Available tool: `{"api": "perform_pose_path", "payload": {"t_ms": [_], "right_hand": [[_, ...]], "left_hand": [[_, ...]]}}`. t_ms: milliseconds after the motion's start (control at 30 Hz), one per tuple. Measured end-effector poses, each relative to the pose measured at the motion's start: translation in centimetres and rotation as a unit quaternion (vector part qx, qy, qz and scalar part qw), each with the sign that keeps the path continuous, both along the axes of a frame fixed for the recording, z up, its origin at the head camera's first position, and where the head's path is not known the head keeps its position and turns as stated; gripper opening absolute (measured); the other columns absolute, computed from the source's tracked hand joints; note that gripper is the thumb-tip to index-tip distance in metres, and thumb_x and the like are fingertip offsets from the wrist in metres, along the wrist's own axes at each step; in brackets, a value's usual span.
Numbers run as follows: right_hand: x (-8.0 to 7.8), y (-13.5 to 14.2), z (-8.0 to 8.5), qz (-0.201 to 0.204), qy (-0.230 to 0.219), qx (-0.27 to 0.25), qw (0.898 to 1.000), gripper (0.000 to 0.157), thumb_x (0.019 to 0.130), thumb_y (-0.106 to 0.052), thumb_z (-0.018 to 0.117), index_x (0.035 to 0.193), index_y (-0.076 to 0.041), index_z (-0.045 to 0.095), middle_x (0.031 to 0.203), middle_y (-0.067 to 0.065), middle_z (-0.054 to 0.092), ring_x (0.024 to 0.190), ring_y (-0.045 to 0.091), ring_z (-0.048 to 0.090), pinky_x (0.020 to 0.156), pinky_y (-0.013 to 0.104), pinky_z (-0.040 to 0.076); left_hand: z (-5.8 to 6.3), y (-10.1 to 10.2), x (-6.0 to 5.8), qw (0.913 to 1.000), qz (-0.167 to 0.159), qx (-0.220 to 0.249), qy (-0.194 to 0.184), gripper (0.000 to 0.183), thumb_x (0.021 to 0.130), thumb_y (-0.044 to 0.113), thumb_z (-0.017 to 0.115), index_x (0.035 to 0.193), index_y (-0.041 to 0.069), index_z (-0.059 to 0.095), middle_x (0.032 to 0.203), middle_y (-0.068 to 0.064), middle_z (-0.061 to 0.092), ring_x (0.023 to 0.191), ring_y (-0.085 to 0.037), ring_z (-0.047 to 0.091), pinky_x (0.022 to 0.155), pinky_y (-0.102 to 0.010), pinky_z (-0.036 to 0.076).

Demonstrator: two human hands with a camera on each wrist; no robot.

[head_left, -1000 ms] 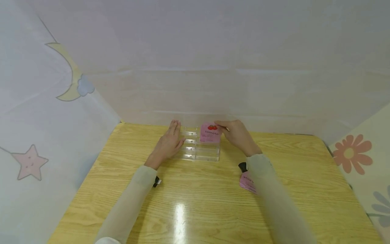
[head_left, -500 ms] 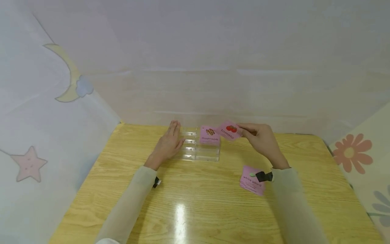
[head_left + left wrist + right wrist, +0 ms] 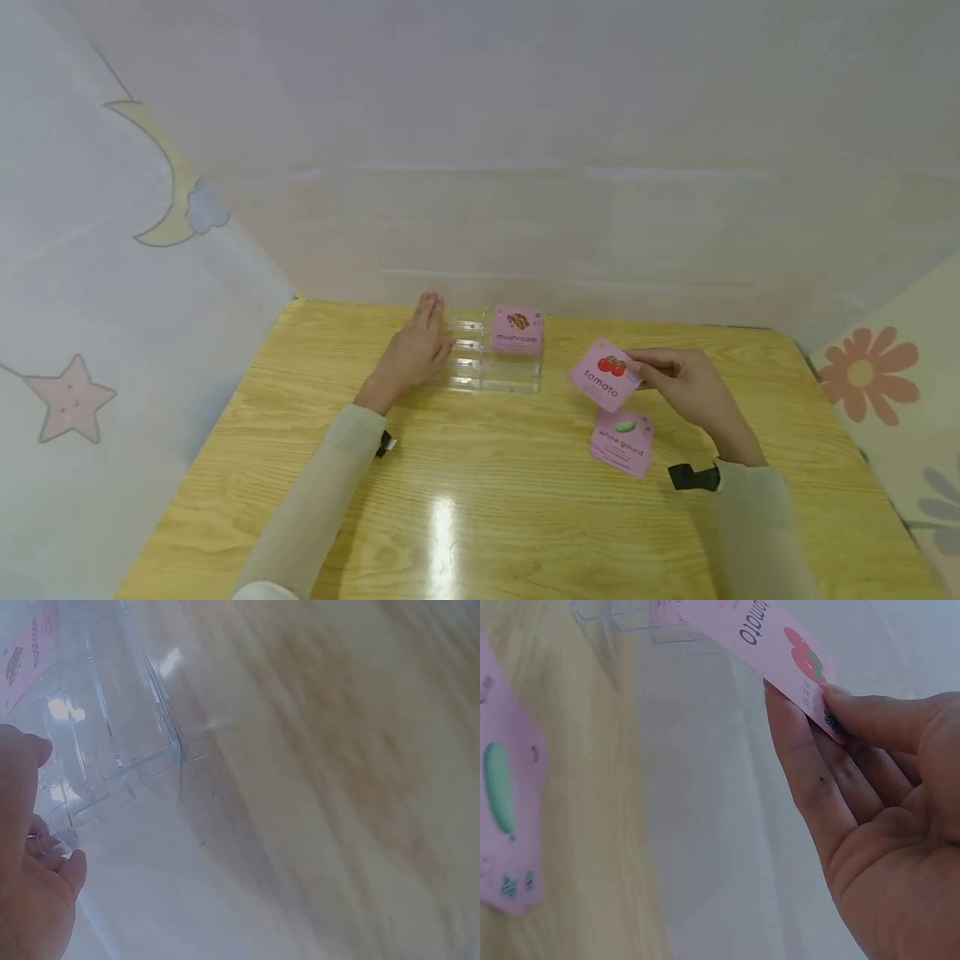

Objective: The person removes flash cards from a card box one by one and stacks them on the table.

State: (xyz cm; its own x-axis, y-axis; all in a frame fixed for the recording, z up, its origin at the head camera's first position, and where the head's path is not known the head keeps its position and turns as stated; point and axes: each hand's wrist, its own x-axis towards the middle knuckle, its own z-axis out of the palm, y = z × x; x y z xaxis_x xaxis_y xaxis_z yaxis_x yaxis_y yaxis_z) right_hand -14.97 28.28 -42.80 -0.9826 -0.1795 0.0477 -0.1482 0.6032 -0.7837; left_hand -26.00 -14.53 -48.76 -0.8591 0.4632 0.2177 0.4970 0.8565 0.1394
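A clear tiered acrylic display stand [image 3: 510,373] stands near the back of the table. My left hand [image 3: 411,352] holds it at its left side, thumb over a tier and fingertips at the edge [image 3: 56,851]. Upright in the stand's back right slot is a pink mushroom card [image 3: 516,340]. My right hand [image 3: 693,392] pinches a pink tomato card [image 3: 606,377] by one corner between thumb and fingers, tilted, to the right of the stand. Just below it in the head view, a pink white gourd card [image 3: 621,444] lies on the table.
The wood-grain table [image 3: 495,533] ends at a pale cloth wall [image 3: 480,217] close behind the stand. Side walls carry printed decorations. Black straps with small cameras [image 3: 693,477] sit under both wrists.
My right hand has drawn the tomato card away from the stand, rightward and toward me, uncovering the mushroom card. The white gourd card shows fully now. My left hand has stayed in place.
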Motion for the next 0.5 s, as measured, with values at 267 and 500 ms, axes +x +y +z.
{"api": "perform_pose_path", "payload": {"t_ms": [267,500], "right_hand": [[1.3,1.8,-2.4,0.026,-0.041,-0.007,0.999,0.034,0.105,-0.02,0.066,0.132,-0.001,0.072,0.118,0.021,0.078,0.087,0.009,0.079,0.079,0.024,0.065],[2.2,3.0,-4.4,0.051,-0.055,0.035,0.997,0.028,0.103,-0.016,0.067,0.127,-0.003,0.076,0.122,0.019,0.078,0.091,-0.001,0.069,0.074,0.022,0.064]], "left_hand": [[0.2,0.1,0.0,1.0,0.0,0.008,0.004,0.077,0.111,0.033,0.052,0.164,-0.01,0.016,0.171,-0.03,0.023,0.163,-0.04,0.018,0.104,-0.045,0.06],[0.3,0.1,0.1,0.9999,0.001,0.013,-0.01,0.077,0.111,0.033,0.051,0.164,-0.01,0.016,0.172,-0.03,0.021,0.164,-0.039,0.015,0.108,-0.047,0.057]]}}
